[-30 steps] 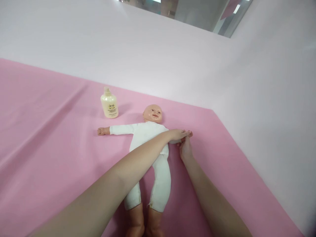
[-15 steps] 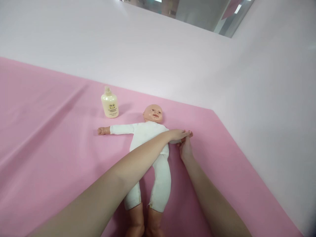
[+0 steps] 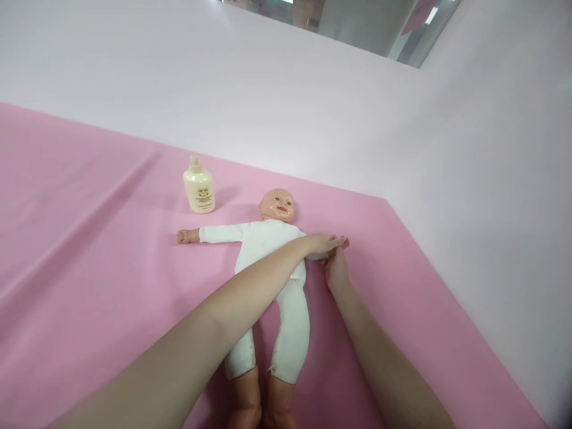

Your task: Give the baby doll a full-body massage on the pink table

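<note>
A baby doll with a white cloth body lies on its back on the pink sheet. Across its torso reaches my left arm, and my left hand is closed around the doll's forearm and hand at the right. My right hand grips the same doll hand from below and from the right. The small plastic fingers show just past my fingertips. Most of that doll arm is hidden under my left hand. The doll's other arm stretches out to the left, untouched.
A cream-coloured lotion bottle with a pump-like top stands upright to the left of the doll's head. White walls rise behind and to the right of the sheet. A window or mirror panel is at the top. Folds crease the sheet at left.
</note>
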Demonstrator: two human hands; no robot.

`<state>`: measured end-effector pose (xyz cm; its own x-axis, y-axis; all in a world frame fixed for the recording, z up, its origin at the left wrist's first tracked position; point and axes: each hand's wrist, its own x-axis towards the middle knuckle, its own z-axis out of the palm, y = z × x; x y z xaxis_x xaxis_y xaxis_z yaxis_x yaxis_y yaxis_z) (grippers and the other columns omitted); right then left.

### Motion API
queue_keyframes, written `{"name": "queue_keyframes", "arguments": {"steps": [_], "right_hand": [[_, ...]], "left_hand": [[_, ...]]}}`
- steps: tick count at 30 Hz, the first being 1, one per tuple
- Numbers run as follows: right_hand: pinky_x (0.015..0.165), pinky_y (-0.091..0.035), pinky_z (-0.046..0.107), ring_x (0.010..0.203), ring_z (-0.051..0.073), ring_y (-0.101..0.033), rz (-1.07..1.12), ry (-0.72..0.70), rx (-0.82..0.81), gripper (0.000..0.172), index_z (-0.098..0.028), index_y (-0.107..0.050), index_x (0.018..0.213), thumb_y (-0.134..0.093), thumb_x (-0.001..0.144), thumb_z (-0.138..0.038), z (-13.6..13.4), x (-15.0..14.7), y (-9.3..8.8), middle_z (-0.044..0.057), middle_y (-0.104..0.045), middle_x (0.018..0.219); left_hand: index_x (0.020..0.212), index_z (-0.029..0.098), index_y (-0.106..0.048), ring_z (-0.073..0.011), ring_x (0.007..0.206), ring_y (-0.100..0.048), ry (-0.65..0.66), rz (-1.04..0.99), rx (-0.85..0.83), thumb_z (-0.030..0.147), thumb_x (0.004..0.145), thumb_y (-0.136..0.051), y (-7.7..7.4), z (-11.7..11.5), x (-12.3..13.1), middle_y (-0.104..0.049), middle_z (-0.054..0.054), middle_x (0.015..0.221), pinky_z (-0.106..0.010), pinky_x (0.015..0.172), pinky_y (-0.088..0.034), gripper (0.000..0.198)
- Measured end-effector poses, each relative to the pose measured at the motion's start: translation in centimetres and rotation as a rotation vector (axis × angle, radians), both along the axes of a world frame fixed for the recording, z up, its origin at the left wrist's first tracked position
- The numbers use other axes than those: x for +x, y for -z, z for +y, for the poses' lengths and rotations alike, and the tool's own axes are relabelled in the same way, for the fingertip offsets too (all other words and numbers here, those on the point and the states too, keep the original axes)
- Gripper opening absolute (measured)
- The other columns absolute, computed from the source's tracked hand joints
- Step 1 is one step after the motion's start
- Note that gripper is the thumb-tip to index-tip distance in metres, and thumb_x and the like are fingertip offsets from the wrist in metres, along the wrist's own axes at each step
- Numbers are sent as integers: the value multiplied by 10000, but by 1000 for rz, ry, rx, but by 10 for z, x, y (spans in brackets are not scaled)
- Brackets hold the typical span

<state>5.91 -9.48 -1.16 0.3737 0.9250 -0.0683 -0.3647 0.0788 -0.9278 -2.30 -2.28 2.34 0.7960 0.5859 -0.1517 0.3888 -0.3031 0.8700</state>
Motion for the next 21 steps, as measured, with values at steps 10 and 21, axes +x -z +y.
{"name": "queue_keyframes", "arguments": {"steps": [10,21], "right_hand": [[491,-314,202,636,79,-459,5,-21,21,432,-231,-582,984,-667,795,-610,1,0,0,-16,-557,824],[504,-290,218,633,87,-444,-14,-14,5,379,-233,-591,996,-627,834,-574,3,2,4,-13,-570,830]], "left_hand": [[1019,117,-687,-244,761,-678,-6,14,50,731,963,-175,-3,0,-1,-723,-133,879,-345,767,-502,801],[1124,125,-684,-222,696,-646,4,0,29,778,932,-180,3,3,1,-722,-118,897,-348,759,-492,847]]}}
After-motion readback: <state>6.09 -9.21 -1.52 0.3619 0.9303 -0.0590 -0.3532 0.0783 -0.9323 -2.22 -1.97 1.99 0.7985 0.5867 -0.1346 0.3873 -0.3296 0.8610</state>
